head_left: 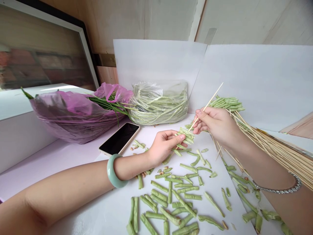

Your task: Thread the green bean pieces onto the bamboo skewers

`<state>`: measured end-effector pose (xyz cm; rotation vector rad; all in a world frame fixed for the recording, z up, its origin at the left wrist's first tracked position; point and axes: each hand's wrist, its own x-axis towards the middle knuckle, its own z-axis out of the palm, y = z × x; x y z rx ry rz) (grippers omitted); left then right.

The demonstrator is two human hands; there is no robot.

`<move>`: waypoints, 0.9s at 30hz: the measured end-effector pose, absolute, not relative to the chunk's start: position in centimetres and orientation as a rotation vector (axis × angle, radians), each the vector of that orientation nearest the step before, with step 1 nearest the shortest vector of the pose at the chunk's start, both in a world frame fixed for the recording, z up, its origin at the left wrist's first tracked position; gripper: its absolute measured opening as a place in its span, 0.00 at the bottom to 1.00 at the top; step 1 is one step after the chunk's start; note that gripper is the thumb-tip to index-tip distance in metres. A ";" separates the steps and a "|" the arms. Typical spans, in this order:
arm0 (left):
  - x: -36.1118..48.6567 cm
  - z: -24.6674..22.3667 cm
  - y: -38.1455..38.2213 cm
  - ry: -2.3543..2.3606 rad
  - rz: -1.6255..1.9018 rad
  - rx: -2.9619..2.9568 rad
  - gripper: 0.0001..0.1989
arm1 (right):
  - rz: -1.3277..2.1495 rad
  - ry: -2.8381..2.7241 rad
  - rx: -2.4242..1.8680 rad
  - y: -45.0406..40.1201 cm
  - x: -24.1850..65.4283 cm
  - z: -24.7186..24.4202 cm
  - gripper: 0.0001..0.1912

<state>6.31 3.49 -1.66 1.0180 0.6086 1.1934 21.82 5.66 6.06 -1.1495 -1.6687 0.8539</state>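
My left hand (162, 147) reaches in from the left and pinches a short stack of cut green long-bean pieces (186, 136) threaded on a thin wooden skewer (205, 107). My right hand (215, 124) grips the same skewer between thumb and fingertips, its pointed end sticking up and to the right. Loose cut bean pieces (171, 195) lie scattered on white paper below both hands. Behind my right hand, a bundle of wooden skewers (269, 148) runs toward the right edge, with bean pieces (227, 103) threaded at its far end.
A black-screened phone (119, 138) lies left of my left hand. Behind it are a clear plastic bag of long beans (158, 104) and a purple bag (73, 117) of green stalks. White boards (156, 62) stand along the back, and a framed picture (44, 49) leans at the left.
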 end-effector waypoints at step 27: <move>6.3 -1.4 3.4 0.617 1.177 1.049 0.13 | 0.732 -1.714 -1.153 5.6 21.9 6.4 0.20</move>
